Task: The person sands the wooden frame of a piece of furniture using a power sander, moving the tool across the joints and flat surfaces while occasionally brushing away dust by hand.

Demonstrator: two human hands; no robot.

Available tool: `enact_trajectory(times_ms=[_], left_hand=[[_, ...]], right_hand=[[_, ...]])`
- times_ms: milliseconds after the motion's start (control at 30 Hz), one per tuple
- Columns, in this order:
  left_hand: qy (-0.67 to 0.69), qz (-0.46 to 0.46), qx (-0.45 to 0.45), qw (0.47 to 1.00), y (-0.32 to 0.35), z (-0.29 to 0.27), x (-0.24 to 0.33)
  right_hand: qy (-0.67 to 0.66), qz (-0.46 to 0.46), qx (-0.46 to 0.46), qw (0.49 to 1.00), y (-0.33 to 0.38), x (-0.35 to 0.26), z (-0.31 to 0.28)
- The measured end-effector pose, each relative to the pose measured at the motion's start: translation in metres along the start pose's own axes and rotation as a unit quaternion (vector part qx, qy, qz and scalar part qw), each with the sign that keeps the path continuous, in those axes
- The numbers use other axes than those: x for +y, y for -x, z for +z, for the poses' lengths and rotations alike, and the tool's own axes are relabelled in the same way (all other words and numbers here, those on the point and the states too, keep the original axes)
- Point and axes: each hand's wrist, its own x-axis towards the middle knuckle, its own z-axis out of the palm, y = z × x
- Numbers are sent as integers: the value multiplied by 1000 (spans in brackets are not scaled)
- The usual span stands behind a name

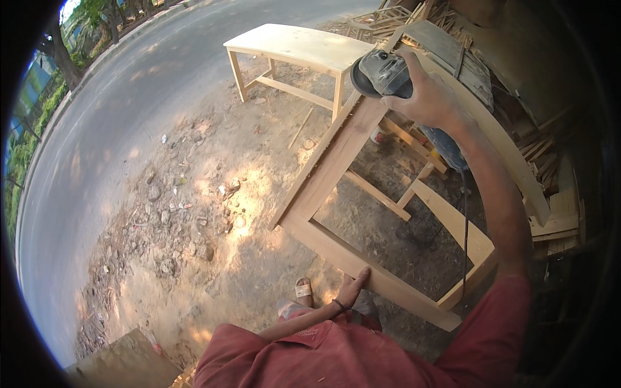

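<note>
My right hand (430, 97) is wrapped round an angle grinder (385, 72), its dark disc over the far end of a wooden frame (336, 155). The grinder has a grey, dusty head and a blue body. A dark cord (466, 233) hangs from it. With my left hand (352, 289) I grip the frame's near rail (388, 278), thumb on the upper face; the other fingers are mostly hidden. The frame is pale bare wood, with a curved piece (453, 216) and slimmer bars beneath or inside it.
A light wooden table (297, 48) stands beyond the frame. Scrap wood (446, 32) is piled at the far right, beside a long pale board (511, 155). Stones (168, 265) litter the dirt ground at left, next to a paved road (97, 149). My sandalled foot (303, 291) shows below.
</note>
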Motion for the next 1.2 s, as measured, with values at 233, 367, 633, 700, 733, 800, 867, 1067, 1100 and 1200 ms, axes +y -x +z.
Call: enact_trajectory(times_ms=[233, 367, 633, 700, 733, 800, 867, 1067, 1100, 1200], left_hand=[[-25, -26, 4, 999, 12, -27, -20], [-61, -51, -21, 997, 22, -28, 1], [37, 18, 72, 997, 9, -8, -6], [17, 3, 18, 1000, 6, -15, -12], [6, -4, -12, 1000, 6, -18, -10], [-20, -24, -16, 999, 9, -14, 0], [15, -14, -17, 1000, 13, -12, -1], [33, -20, -11, 999, 3, -15, -9], [27, -32, -7, 999, 5, -16, -7], [32, -53, -2, 998, 8, -20, -1]], right_hand=[[-8, -13, 58, 998, -39, 35, -17], [-40, -3, 96, 995, -58, 71, -41], [-257, 67, 180, 947, 20, 70, -34], [-403, 144, 167, 888, 73, 75, -33], [-457, 183, 158, 856, 101, 82, -33], [-623, 262, 113, 728, 158, 111, -18], [-772, 218, 125, 584, 210, 89, 3], [-733, 274, 220, 583, 275, 94, 63], [-699, 295, 231, 609, 272, 96, 68], [-566, 251, 293, 728, 238, 60, 39]])
